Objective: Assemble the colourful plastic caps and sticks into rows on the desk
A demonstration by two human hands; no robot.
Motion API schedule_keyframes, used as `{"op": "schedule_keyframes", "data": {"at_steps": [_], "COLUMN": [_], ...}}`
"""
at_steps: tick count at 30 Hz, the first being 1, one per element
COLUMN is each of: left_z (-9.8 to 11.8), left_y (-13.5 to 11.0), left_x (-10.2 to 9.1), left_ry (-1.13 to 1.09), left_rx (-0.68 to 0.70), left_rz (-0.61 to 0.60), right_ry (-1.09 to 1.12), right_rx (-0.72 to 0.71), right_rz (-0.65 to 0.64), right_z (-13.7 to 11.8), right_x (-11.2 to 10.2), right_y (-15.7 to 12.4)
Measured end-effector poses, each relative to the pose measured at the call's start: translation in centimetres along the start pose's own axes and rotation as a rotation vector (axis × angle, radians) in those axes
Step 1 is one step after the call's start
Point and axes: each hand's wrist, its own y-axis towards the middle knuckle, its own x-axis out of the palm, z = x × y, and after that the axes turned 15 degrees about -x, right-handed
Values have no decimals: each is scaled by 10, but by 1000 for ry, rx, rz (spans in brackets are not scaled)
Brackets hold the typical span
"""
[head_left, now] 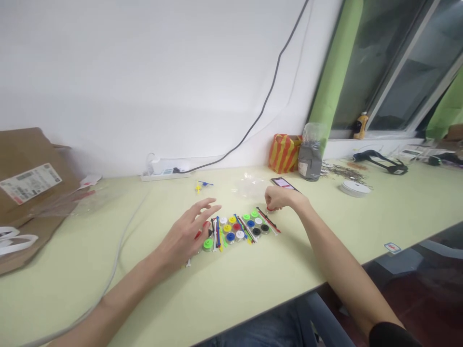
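Observation:
My left hand (188,231), its fingers spread, hovers over the left end of a row of small clear pieces with coloured round caps, hiding some of them. A green-capped piece (208,244) shows just beside its thumb. My right hand (278,197) is closed in a pinch at the row's far right end, with a small red-capped piece (269,209) at its fingertips. Between the hands lie yellow, white, blue, red and black caps in groups, such as a blue-capped piece (230,237). Thin coloured plastic sticks (218,233) separate the groups; a red stick (268,221) lies nearest my right hand.
Behind are a yellow and blue piece (203,185), a clear plastic bag (249,185), a phone (284,183) and a power strip (164,172). A cardboard box (32,193) and a cable (117,255) lie left. A striped bag (284,153) and white reel (354,188) stand right.

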Motion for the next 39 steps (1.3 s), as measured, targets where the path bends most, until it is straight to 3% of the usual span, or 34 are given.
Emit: {"op": "schedule_keyframes", "data": {"at_steps": [12,19,23,27,34,39], "left_z": [0,-7,-20,-32,-32,-32], "left_y": [2,3,2,0,-1,-2], "left_x": [0,0,-1,-1,-2,-1], "left_ry": [3,22,25,30,29,38], "left_rx": [29,-21,-94,-163,-221,-206], "left_rz": [8,55,81,36,-16,-7], "right_ry": [-42,-188,-216,-260,-267,-230], "right_rx": [-64,-123,-258,-343,-292,-266], "right_rz": [25,332,403,404,415,387], "right_z": [-12,-22,-53,-88,-126,-129], "right_x": [1,6,26,33,23,29], "right_y": [-1,7,38,89,179,199]}}
